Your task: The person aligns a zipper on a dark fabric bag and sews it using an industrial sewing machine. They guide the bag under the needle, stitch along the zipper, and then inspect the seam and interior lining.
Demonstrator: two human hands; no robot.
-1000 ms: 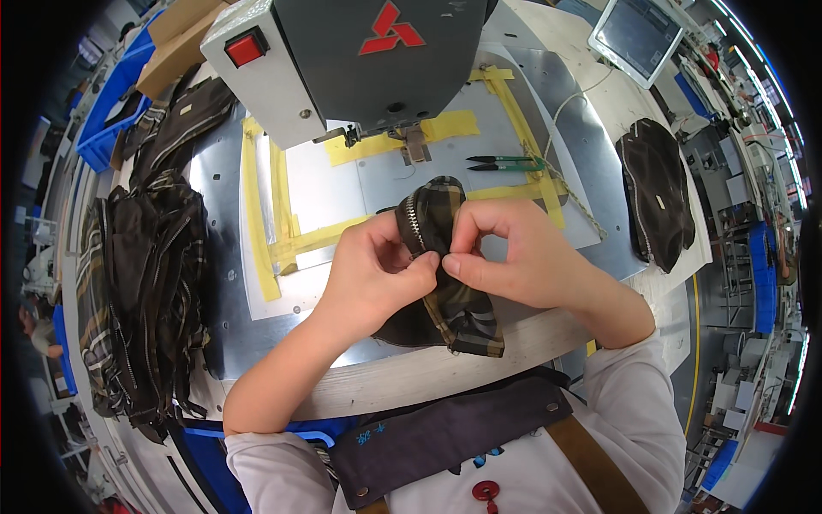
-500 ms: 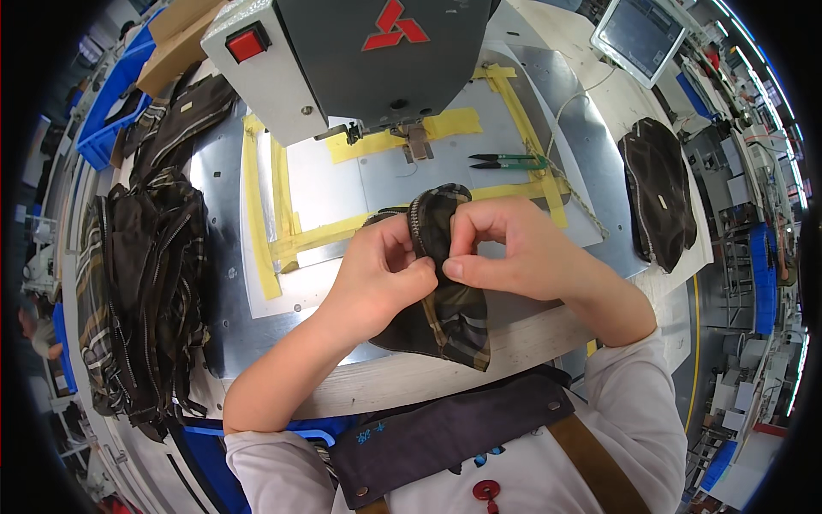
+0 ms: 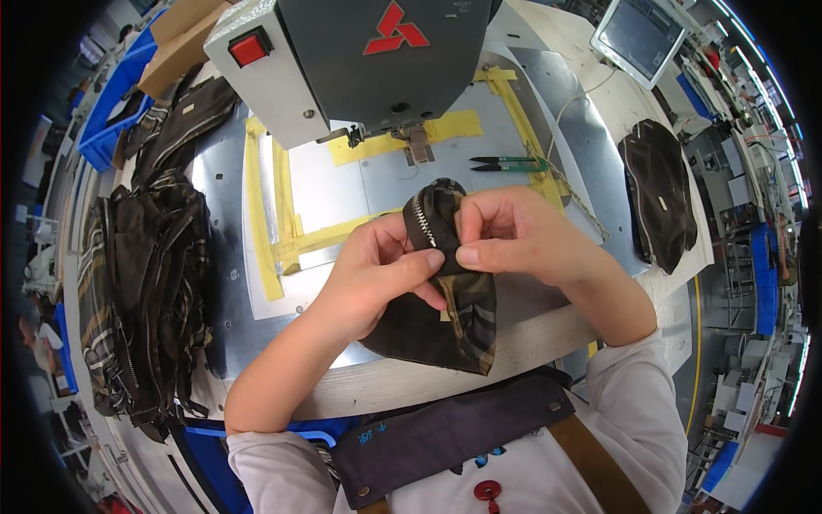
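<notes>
more of the pouch [image 3: 398,336] has been spread out, its fold seemingly loosened; over the bench's [image 3: 535,337] front edge, its zipper [image 3: 422,221] end is pinched by left hand [image 3: 377,270] and right hand [image 3: 522,238] fingers.

One head-worn wide fisheye camera looks down, near the bare left hand [image 3: 370,276], bare right hand [image 3: 519,236] and pale, flat bench [image 3: 342,390].

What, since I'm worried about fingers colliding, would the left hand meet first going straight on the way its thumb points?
Beyond the zippered plaid fabric it holds, probably the right hand; exact depth is unclear.
</notes>
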